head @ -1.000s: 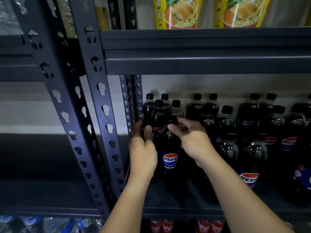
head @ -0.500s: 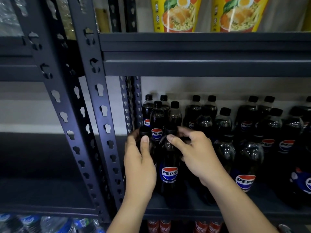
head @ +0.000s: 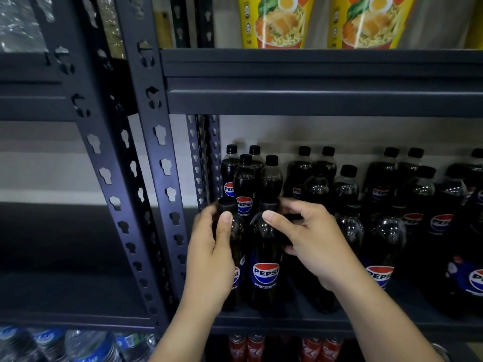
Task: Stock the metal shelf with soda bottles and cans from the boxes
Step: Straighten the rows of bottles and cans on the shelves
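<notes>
The left hand (head: 211, 246) grips one upright bottle (head: 230, 231) near its neck; the right hand (head: 311, 239) grips the next bottle (head: 264, 257), just right of it. Both bottles stand vertical on the metal shelf (head: 287, 320).

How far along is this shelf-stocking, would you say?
Mostly filled, by the look of it: Pepsi bottles already stand in rows across the shelf. In hand: the left hand grips one front bottle and the right hand grips its neighbour. What remains is unclear, since no boxes are in view.
</notes>
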The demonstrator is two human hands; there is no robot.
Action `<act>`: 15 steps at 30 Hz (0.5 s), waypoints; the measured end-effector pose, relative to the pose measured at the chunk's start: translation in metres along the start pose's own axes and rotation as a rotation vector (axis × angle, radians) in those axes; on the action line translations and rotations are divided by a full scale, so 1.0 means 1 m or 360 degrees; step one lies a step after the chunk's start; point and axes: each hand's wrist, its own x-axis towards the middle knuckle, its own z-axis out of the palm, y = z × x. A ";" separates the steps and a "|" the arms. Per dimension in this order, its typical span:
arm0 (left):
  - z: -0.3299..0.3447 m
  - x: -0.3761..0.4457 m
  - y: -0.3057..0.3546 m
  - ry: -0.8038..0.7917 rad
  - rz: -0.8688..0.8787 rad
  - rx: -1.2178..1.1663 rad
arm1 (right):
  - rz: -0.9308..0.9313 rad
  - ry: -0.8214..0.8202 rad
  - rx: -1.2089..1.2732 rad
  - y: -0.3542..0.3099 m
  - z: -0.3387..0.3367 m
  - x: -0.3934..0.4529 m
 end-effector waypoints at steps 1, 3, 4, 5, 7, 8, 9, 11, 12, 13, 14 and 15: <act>-0.002 0.001 0.001 -0.0025 -0.0022 -0.0024 | -0.0002 -0.0005 0.0003 0.000 -0.001 0.000; -0.005 0.002 0.001 -0.0076 -0.0059 -0.0059 | 0.0004 -0.0013 0.0004 0.000 -0.002 -0.001; -0.006 0.002 0.001 -0.0097 -0.0081 -0.0073 | 0.0009 -0.0013 0.0009 -0.001 -0.002 -0.001; -0.006 0.003 0.002 -0.0117 -0.0109 -0.0088 | 0.0013 -0.0014 0.0011 -0.001 -0.002 -0.001; -0.007 0.003 0.004 -0.0142 -0.0133 -0.0128 | 0.0026 -0.0016 0.0009 -0.001 -0.002 -0.001; -0.007 0.004 0.003 -0.0143 -0.0132 -0.0136 | 0.0027 -0.0017 0.0011 -0.001 -0.002 -0.001; -0.007 0.004 0.003 -0.0143 -0.0125 -0.0136 | 0.0018 -0.0021 0.0016 0.000 -0.003 -0.001; -0.007 0.004 0.001 -0.0133 -0.0106 -0.0141 | 0.0008 -0.0031 0.0025 0.000 -0.004 -0.001; -0.006 0.004 0.001 -0.0116 -0.0105 -0.0151 | 0.0008 -0.0033 0.0028 0.000 -0.004 -0.001; -0.005 0.004 0.002 -0.0092 -0.0111 -0.0153 | 0.0009 -0.0038 0.0034 0.000 -0.004 -0.001; -0.005 0.003 0.002 -0.0071 -0.0103 -0.0142 | 0.0009 -0.0041 0.0037 0.000 -0.005 -0.002; -0.004 0.003 0.002 -0.0058 -0.0091 -0.0136 | 0.0011 -0.0038 0.0039 0.001 -0.005 -0.001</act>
